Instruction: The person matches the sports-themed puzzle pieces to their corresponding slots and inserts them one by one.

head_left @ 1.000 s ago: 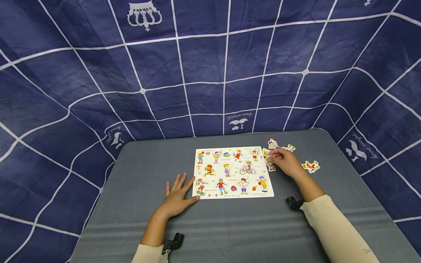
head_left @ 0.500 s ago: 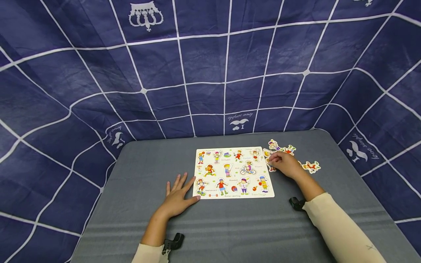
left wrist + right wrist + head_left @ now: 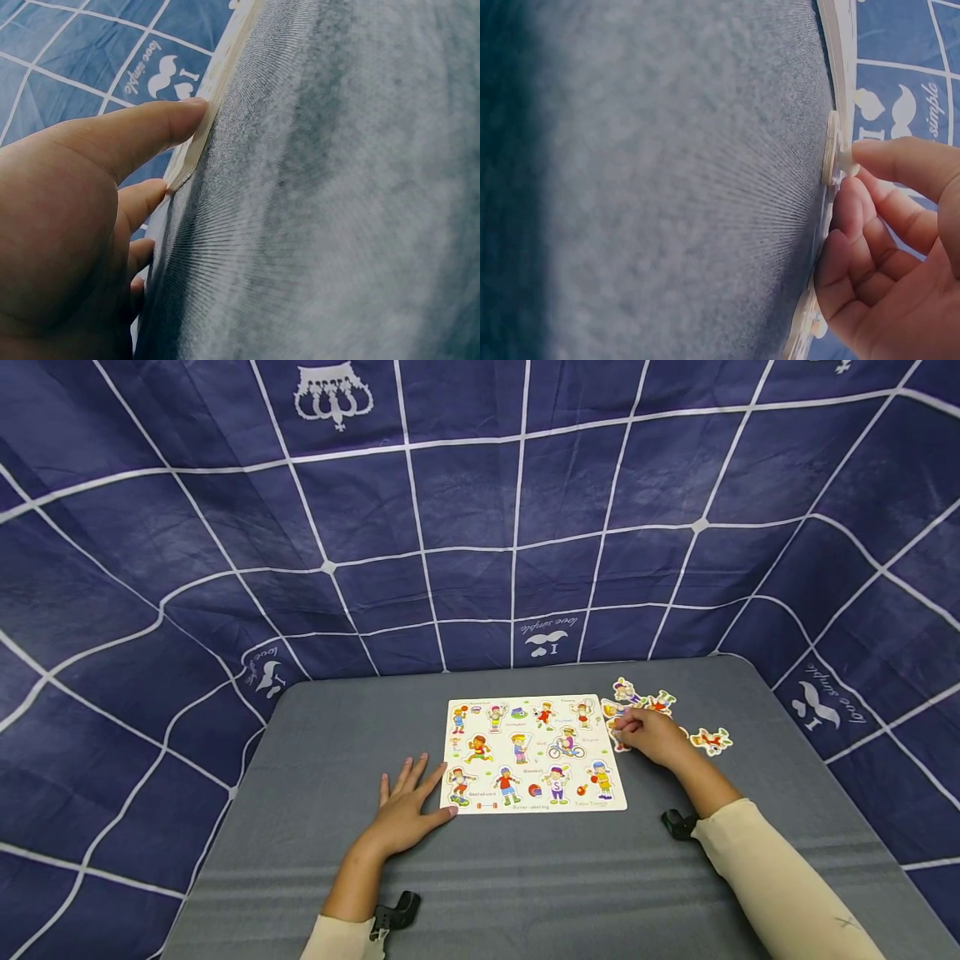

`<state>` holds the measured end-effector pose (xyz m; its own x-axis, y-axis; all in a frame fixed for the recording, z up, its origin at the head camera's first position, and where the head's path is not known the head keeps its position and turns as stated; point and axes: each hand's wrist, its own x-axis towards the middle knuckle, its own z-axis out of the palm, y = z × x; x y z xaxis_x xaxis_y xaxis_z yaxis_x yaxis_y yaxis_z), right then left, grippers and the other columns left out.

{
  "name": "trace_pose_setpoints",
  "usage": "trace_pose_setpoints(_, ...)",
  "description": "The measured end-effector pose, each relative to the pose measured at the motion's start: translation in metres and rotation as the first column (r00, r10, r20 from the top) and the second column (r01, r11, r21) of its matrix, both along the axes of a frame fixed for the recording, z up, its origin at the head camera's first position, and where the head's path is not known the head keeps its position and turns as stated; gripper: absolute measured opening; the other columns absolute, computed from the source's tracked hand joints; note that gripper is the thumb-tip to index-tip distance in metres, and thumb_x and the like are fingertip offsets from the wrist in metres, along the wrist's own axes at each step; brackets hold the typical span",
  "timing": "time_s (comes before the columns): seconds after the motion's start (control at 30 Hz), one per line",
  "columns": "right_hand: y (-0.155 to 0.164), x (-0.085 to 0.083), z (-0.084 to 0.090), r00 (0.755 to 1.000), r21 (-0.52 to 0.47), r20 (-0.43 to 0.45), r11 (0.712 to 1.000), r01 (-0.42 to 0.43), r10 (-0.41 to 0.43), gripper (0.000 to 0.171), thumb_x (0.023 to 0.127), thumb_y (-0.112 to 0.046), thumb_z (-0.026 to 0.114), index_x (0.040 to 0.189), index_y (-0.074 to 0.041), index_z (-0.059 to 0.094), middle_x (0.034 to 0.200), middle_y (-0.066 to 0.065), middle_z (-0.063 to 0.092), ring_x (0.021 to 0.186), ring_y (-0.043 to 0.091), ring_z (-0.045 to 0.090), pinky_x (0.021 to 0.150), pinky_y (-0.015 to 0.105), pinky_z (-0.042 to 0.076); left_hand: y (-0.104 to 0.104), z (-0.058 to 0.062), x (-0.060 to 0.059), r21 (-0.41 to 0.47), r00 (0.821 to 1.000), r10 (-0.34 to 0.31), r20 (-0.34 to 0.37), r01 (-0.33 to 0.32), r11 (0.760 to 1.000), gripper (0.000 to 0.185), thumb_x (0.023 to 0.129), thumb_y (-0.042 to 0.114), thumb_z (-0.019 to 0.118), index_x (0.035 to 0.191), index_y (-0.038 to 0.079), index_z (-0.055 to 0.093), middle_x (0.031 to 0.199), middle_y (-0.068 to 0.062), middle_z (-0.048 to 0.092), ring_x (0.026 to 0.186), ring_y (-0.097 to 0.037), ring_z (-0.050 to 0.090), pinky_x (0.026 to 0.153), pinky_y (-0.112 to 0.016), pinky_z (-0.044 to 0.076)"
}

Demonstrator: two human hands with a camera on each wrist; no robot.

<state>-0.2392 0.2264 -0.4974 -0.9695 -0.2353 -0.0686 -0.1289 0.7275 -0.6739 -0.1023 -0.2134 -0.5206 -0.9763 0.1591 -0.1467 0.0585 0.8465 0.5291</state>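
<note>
The puzzle piece [image 3: 617, 718] lay on the grey desk [image 3: 525, 877] just beside the right edge of the puzzle board [image 3: 534, 752], among other loose pieces [image 3: 708, 740] scattered to the right. My right hand [image 3: 651, 735] rested over it, thumb and curled fingers [image 3: 900, 161] pinching the small peg on its face; the right wrist view showed this grip edge-on, with the piece [image 3: 831, 150] flat against the desk. Most of the piece was hidden under my hand in the head view, so its picture could not be made out. My left hand [image 3: 405, 806] lay flat on the desk, fingers straight, thumb [image 3: 150, 127] touching the board's near left corner [image 3: 196, 146]. The left wrist view showed only that edge of the board. A dark blue cloth [image 3: 480, 510] with white grid lines hung behind.
</note>
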Motion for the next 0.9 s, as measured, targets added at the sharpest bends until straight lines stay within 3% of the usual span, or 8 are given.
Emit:
trace_pose_setpoints(0.27,0.0,0.0005,-0.0005,1.0,0.014,0.026,1.0,0.01,-0.01,0.017,0.092,-0.015,0.071,0.103,-0.002,0.071,0.087,0.007,0.069,0.072,0.01,0.058,0.066,0.025,0.045,0.0,0.0,-0.0007,-0.011,1.0,0.001,-0.003,-0.002,1.0,0.08,0.091,0.06,0.064,0.159,0.03,0.034,0.172,-0.008,0.013,0.16,-0.035,0.001,0.121,-0.069,-0.01)
trace_pose_setpoints(0.9,0.0001,0.0028,0.0036,1.0,-0.001,-0.023,1.0,-0.012,0.012,0.015,0.09,-0.011,0.071,0.1,-0.001,0.072,0.086,0.008,0.071,0.072,0.008,0.058,0.064,0.022,0.045,-0.0008,-0.0016,-0.0013,-0.001,1.0,0.007,-0.003,-0.007,1.0,0.081,0.09,0.062,0.064,0.159,0.031,0.034,0.172,-0.008,0.014,0.16,-0.034,0.001,0.121,-0.068,-0.011)
